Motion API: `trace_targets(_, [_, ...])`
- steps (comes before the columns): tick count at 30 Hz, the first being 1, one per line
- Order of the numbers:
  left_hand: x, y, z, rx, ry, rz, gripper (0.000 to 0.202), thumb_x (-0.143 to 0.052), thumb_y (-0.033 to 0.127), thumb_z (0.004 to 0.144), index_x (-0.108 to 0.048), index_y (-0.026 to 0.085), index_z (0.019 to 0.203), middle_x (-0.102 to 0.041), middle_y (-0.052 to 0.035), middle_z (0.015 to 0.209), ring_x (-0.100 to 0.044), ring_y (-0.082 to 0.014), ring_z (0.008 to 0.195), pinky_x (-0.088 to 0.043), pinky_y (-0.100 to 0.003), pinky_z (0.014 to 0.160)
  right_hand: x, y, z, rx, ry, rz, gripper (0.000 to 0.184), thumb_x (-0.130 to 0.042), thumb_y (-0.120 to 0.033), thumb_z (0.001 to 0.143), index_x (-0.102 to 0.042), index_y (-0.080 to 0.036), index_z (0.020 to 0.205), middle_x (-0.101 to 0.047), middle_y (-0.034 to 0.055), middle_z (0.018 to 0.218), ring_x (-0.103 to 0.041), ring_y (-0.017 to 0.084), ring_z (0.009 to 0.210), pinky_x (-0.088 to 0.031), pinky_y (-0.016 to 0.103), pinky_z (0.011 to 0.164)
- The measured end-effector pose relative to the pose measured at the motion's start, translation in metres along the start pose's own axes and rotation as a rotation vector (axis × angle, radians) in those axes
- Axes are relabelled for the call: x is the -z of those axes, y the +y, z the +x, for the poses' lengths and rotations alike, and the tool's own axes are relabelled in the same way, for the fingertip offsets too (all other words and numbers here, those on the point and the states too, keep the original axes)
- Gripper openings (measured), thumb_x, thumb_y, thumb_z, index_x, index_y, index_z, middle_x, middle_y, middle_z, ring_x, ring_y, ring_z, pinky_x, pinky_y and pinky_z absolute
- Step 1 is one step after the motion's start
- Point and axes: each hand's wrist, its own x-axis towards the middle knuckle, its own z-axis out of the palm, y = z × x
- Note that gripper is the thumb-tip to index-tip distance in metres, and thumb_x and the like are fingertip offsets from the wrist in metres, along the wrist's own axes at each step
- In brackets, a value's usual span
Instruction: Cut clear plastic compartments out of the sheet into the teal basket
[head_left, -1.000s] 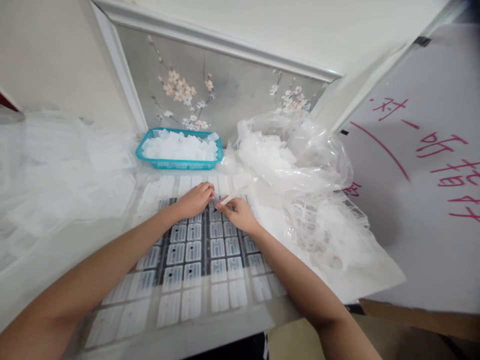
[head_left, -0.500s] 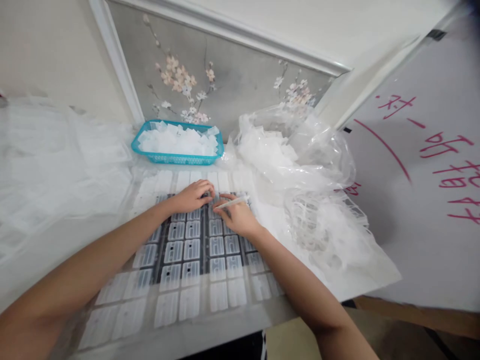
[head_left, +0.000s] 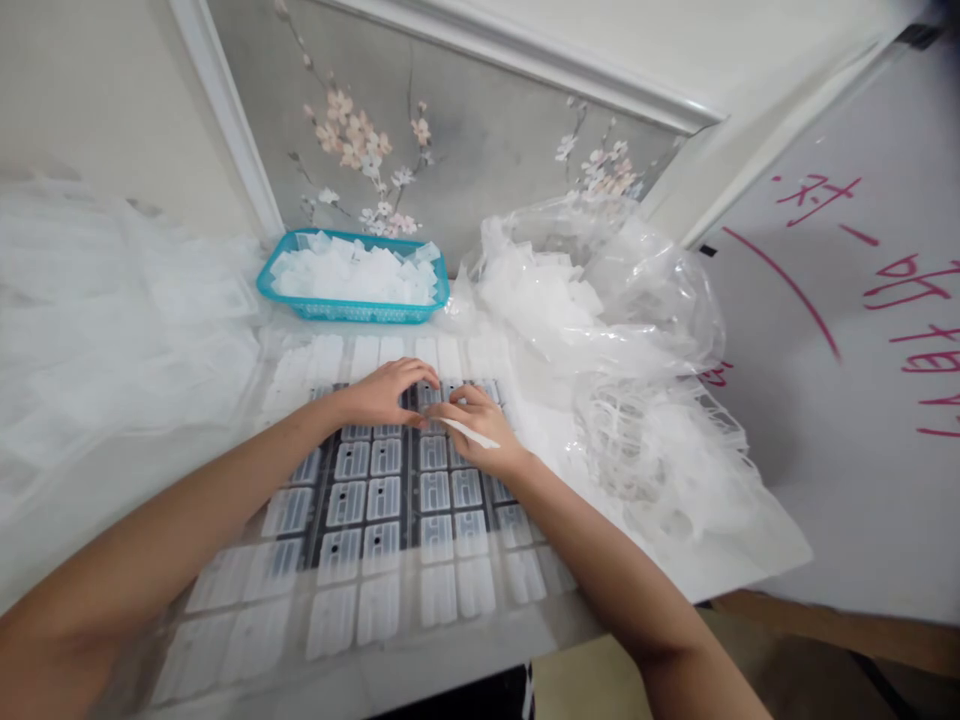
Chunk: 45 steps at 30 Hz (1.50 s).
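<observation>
A sheet of several small translucent plastic pieces (head_left: 390,500) lies in rows over a dark mat on the table in front of me. My left hand (head_left: 384,392) rests curled on the far rows, its fingertips pressed on a piece. Right beside it, my right hand (head_left: 480,432) is closed round a thin white stick (head_left: 469,433) that lies across its back fingers. The two hands nearly touch over the same spot near the sheet's far middle.
A teal basket (head_left: 352,308) full of white plastic pieces stands behind the sheet. A crumpled clear bag (head_left: 600,370) of more pieces lies to the right. Translucent sheets (head_left: 112,330) pile up on the left. A white board with red writing (head_left: 862,300) leans at right.
The white stick in my right hand has swung from pointing up and right to lying low across the hand. Both hands stay at the same spot; the camera has tilted slightly.
</observation>
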Motion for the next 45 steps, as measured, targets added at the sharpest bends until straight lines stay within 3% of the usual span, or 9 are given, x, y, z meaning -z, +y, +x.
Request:
trace_targets(6, [-0.002,0.001,0.0,0.031,-0.019,0.017,0.064,-0.072,0.059,0.074,-0.058,0.021,0.122,-0.053,-0.0109,0.133,-0.046,-0.0311,0.127,-0.033,-0.043,0.106,0.001,-0.001,0.001,-0.097,0.139,0.231,0.028,-0.041,-0.023,0.099,-0.069,-0.023,0.104,-0.073,0.0036,0.101,-0.058,0.021,0.092,-0.048,0.036,0.09])
trace_targets(11, [-0.003,0.002,-0.002,0.021,-0.012,0.045,0.057,-0.07,0.057,0.077,-0.06,0.022,0.122,-0.052,-0.0108,0.134,-0.046,-0.0322,0.127,-0.032,-0.045,0.107,0.015,0.007,0.0,-0.307,0.337,0.367,0.026,-0.051,-0.033,0.096,-0.073,-0.021,0.09,-0.074,0.0046,0.097,-0.064,0.022,0.095,-0.049,0.036,0.088])
trace_targets(15, [-0.001,0.001,-0.005,0.0,-0.002,0.013,0.055,-0.071,0.055,0.077,-0.061,0.024,0.121,-0.052,-0.0108,0.134,-0.047,-0.0309,0.126,-0.032,-0.045,0.108,0.017,0.018,-0.004,-0.452,0.216,0.517,0.029,-0.058,-0.038,0.091,-0.073,-0.019,0.076,-0.075,0.0045,0.089,-0.07,0.022,0.085,-0.052,0.033,0.08])
trace_targets(20, [0.0,0.002,-0.007,-0.005,-0.011,0.028,0.05,-0.069,0.054,0.079,-0.062,0.024,0.118,-0.051,-0.0104,0.136,-0.046,-0.0301,0.128,-0.032,-0.045,0.109,0.013,0.023,-0.009,-0.457,0.188,0.589,0.025,-0.063,-0.041,0.087,-0.075,-0.021,0.08,-0.076,0.0052,0.088,-0.066,0.027,0.111,-0.05,0.04,0.095])
trace_targets(23, [0.001,0.003,-0.006,-0.014,-0.014,0.039,0.05,-0.07,0.053,0.079,-0.062,0.023,0.118,-0.051,-0.0108,0.136,-0.046,-0.0303,0.128,-0.033,-0.045,0.108,0.012,0.021,-0.009,-0.472,0.187,0.598,0.025,-0.064,-0.043,0.086,-0.074,-0.021,0.081,-0.076,0.0063,0.089,-0.063,0.029,0.116,-0.05,0.042,0.095])
trace_targets(35, [0.0,0.005,-0.006,-0.023,0.001,0.052,0.05,-0.07,0.052,0.079,-0.062,0.021,0.117,-0.052,-0.0119,0.134,-0.048,-0.0304,0.125,-0.034,-0.045,0.108,0.007,0.022,-0.011,-0.514,0.211,0.638,0.02,-0.067,-0.037,0.084,-0.074,-0.018,0.085,-0.074,0.008,0.106,-0.072,0.025,0.091,-0.055,0.039,0.086])
trace_targets(39, [0.0,0.004,-0.006,-0.028,-0.004,0.055,0.05,-0.07,0.053,0.079,-0.062,0.021,0.117,-0.052,-0.0124,0.135,-0.048,-0.031,0.125,-0.034,-0.047,0.107,0.008,0.021,-0.01,-0.481,0.184,0.596,0.016,-0.064,-0.032,0.086,-0.074,-0.018,0.085,-0.075,0.0055,0.099,-0.072,0.023,0.091,-0.054,0.035,0.086])
trace_targets(45, [-0.001,0.007,-0.007,-0.026,0.014,0.069,0.048,-0.069,0.053,0.079,-0.063,0.021,0.115,-0.051,-0.0125,0.134,-0.049,-0.0311,0.124,-0.035,-0.048,0.107,0.014,0.017,-0.008,-0.423,0.09,0.35,0.013,-0.063,-0.025,0.087,-0.075,-0.02,0.089,-0.075,0.0047,0.098,-0.069,0.023,0.096,-0.051,0.035,0.089])
